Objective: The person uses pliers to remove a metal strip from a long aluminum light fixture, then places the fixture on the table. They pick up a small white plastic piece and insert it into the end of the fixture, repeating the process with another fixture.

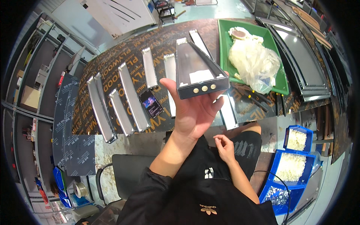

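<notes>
My left hand [193,118], palm up, is closed around a long dark metal channel [191,63] and holds it raised over the table. The channel's near end cap faces me, with three round, pale gold spots in a row; a white patch shows inside behind it. Small white pieces sit in its corners. The thumb is on its left side; the fingertips behind it are partly hidden. My right hand [225,149] hovers low over my lap, fingers curled together, and whatever it may hold is too small to see.
Several similar light-faced channels [135,97] lie on the printed plywood table [97,63], with a phone [151,104] among them. A green tray [224,48] holds a plastic bag [255,62]. Blue bins [275,165] of small white pieces stand at lower right. Dark metal frames [300,60] lie far right.
</notes>
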The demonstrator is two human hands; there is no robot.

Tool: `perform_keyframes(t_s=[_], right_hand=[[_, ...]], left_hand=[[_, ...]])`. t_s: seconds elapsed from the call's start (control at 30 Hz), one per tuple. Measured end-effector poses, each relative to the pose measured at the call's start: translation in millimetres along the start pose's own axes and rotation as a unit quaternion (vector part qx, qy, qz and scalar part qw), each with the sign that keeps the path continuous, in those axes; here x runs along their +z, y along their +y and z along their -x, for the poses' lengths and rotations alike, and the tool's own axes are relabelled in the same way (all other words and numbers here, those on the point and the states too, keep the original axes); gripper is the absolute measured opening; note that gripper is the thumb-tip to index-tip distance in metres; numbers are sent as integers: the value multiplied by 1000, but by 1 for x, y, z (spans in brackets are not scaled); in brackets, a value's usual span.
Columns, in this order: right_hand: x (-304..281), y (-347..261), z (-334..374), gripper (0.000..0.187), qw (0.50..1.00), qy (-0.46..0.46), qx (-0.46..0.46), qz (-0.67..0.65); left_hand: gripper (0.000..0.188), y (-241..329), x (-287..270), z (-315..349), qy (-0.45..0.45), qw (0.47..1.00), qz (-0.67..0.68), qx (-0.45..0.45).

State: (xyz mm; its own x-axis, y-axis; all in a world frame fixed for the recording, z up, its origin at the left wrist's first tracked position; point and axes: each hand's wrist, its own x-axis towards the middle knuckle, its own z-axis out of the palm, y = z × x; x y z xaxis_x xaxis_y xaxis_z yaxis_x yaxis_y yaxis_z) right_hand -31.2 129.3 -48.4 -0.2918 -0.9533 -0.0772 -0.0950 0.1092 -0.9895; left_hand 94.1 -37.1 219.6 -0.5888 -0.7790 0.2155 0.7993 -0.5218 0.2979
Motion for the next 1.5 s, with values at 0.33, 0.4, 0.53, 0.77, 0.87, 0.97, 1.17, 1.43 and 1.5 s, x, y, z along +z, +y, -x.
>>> perform_keyframes(t_s=[0.33,0.4,0.53,0.77,0.87,0.97,1.17,1.43,1.5], right_hand=[[2,-21,-2,16,999,-25,16,33],[2,-23,-3,16,999,-23,8,42],[2,-24,-3,16,998,-21,5,67],[2,-21,-2,18,997,-26,-2,72],[3,-20,-2,18,997,-34,-9,67],[3,-19,-2,17,997,-38,-12,64],[2,-17,-2,18,997,-51,8,58],[-2,-27,-2,24,992,-71,71,80],[-2,-27,-2,24,992,-69,65,78]], left_hand=[[106,9,6,-9,0,999,-49,10],[116,11,3,-10,-45,999,-10,-1],[107,10,-1,-9,-11,999,-29,12],[100,7,-3,-8,-12,999,-39,11],[101,5,-3,-8,-6,999,-33,8],[101,4,-4,-8,-11,999,-35,7],[101,3,-6,-6,-12,999,-39,3],[100,4,-9,-6,-42,999,-28,5],[101,3,-11,-5,-40,999,-8,5]])
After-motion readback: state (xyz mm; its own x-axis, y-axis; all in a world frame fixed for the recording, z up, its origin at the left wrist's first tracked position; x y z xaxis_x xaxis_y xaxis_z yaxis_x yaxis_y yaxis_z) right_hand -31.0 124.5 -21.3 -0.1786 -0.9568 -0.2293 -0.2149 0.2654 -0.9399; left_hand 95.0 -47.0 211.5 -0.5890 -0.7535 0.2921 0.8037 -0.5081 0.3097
